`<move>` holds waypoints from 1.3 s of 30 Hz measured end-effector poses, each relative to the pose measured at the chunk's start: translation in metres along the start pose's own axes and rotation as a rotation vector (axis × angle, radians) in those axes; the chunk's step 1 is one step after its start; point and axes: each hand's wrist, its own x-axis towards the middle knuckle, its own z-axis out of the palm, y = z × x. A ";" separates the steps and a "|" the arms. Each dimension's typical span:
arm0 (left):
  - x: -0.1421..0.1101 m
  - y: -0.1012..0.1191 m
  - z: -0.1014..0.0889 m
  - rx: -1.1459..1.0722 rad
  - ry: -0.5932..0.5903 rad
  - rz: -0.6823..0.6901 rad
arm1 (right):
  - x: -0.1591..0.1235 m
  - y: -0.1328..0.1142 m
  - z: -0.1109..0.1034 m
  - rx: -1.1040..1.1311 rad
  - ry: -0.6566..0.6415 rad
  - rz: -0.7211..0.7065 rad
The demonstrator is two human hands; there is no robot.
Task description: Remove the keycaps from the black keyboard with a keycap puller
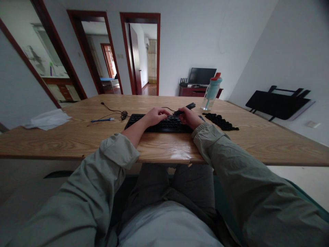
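Note:
A black keyboard (164, 127) lies on the wooden table in front of me, its cable running off behind it. My left hand (155, 117) rests over its middle, fingers partly stretched toward the keys and apart, with nothing visible in them. Closed around a black elongated tool (189, 106), my right hand (190, 117) is over the keyboard's right part. The tool's tip points left, toward my left fingertips; its exact kind is unclear. Just right of the keyboard lies a patch of small black pieces (221, 121) that look like keycaps.
Left of the keyboard are a coiled black cable (123, 114) and a thin blue-handled brush (101, 120). White cloth or tissue (48, 119) lies at the table's left. A clear bottle with a red and teal lid (211, 92) stands behind the black pieces. The table's front edge (164, 161) is close to me.

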 end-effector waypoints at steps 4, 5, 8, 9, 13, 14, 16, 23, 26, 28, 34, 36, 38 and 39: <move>-0.001 0.002 0.001 0.111 0.078 0.056 | 0.000 0.000 0.000 -0.007 0.040 -0.021; -0.001 0.001 0.001 0.147 0.086 0.078 | 0.000 0.000 0.001 -0.008 0.049 -0.024; 0.000 -0.003 0.001 0.201 0.094 0.136 | -0.001 0.000 0.002 -0.009 0.069 -0.030; 0.000 -0.004 0.001 0.207 0.094 0.147 | -0.001 0.000 0.002 -0.010 0.073 -0.035; 0.000 -0.005 0.001 0.237 0.089 0.155 | -0.001 0.000 0.002 -0.010 0.071 -0.039; 0.000 -0.005 0.001 0.244 0.083 0.150 | -0.002 0.000 0.002 -0.011 0.073 -0.036; 0.000 -0.005 0.001 0.250 0.072 0.140 | -0.002 -0.001 0.003 -0.018 0.096 -0.036; -0.001 -0.002 0.002 0.207 0.016 0.195 | -0.001 -0.001 0.004 -0.036 0.134 -0.058; -0.001 -0.002 0.002 0.200 0.004 0.196 | -0.001 0.000 0.003 -0.044 0.134 -0.073; -0.001 -0.003 0.001 0.209 0.018 0.170 | -0.001 0.000 0.002 -0.045 0.126 -0.058; 0.000 -0.004 -0.001 0.228 0.046 0.133 | -0.001 -0.001 0.002 -0.047 0.112 -0.016; 0.001 -0.004 -0.002 0.228 0.041 0.144 | -0.002 -0.001 0.002 -0.059 0.116 -0.033; 0.003 -0.007 -0.009 0.238 0.039 0.119 | -0.002 -0.001 0.002 -0.081 0.119 -0.061; 0.003 -0.012 -0.014 0.249 0.042 0.081 | -0.002 0.000 0.001 -0.093 0.122 -0.075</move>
